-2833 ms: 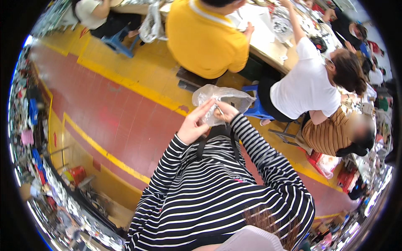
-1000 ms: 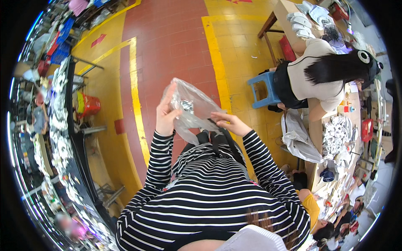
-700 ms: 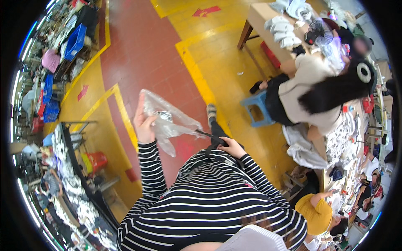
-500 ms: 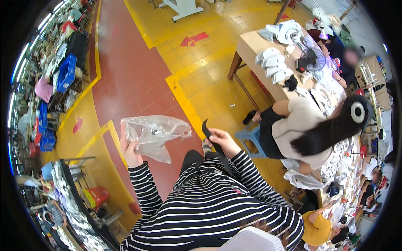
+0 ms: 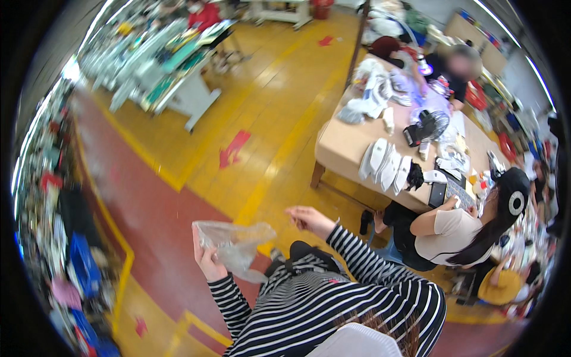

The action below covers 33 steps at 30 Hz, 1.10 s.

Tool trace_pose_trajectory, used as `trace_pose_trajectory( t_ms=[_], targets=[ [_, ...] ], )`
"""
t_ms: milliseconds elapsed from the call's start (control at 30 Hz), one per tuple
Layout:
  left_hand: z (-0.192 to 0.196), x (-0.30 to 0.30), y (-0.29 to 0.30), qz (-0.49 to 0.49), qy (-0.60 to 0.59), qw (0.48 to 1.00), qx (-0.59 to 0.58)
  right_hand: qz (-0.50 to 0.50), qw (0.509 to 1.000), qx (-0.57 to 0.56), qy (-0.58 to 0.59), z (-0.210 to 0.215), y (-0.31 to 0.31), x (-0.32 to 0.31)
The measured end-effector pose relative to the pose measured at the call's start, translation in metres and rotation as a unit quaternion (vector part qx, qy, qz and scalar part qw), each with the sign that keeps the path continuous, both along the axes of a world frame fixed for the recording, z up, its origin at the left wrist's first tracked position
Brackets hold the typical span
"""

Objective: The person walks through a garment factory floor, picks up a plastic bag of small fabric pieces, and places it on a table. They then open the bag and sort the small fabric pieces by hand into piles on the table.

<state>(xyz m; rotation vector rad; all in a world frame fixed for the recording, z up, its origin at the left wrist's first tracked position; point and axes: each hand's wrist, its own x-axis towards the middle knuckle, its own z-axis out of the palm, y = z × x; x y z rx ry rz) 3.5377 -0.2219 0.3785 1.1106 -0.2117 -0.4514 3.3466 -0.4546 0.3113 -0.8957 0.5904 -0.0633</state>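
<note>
My left hand point(image 5: 210, 258) grips a clear plastic bag point(image 5: 245, 245) by its left side, fingers and thumb closed on the film. The bag hangs crumpled in front of my waist, its lower corner sagging. Right of the bag and a little above it, my right hand point(image 5: 312, 220) is raised with its fingers drawn together, pointing left. Whether anything small is between those fingers is too blurred to tell. The two hands are apart, and the right one does not touch the bag.
A work table point(image 5: 336, 146) at the right carries white shoe parts point(image 5: 385, 165) and a small black fan point(image 5: 425, 128). Beside it a person in a cap point(image 5: 452, 238) sits on a blue stool point(image 5: 389, 253). Machines point(image 5: 178, 89) stand far left; blue crates point(image 5: 85, 262) line the left.
The view has turned, bringing the table and far machines more into sight. The black strip that was in my right hand no longer shows there. My left hand still holds the bag.
</note>
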Motion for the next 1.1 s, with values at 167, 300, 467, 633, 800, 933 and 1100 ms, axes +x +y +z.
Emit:
trace_pose_trajectory(
  t_ms=[167,300,467,633,800,933,1100],
  targets=[
    [0.006,0.135,-0.136,-0.079,-0.041,0.996,0.022,-0.188,0.979,0.026,0.076,-0.028,-0.062,0.016],
    [0.0,0.245,-0.249,-0.099,-0.058,0.993,0.02,-0.427,0.887,0.148,0.093,-0.062,-0.13,0.038],
    [0.023,0.347,-0.379,-0.106,-0.029,0.992,-0.067,-0.406,0.906,0.077,0.094,-0.059,-0.274,0.141],
    [0.047,0.409,-0.513,-0.138,-0.09,0.986,-0.027,-0.244,0.97,-0.01,-0.001,-0.004,-0.44,0.3],
    [0.024,0.461,-0.679,-0.256,-0.057,0.965,0.0,-0.095,0.977,-0.18,-0.071,0.037,-0.579,0.405],
    [-0.001,0.478,-0.816,-0.35,-0.047,0.935,0.037,-0.225,0.966,-0.119,-0.043,0.015,-0.646,0.421],
    [-0.006,0.467,-0.993,-0.513,-0.018,0.857,0.051,-0.443,0.896,0.018,0.031,-0.013,-0.704,0.373]
  ],
)
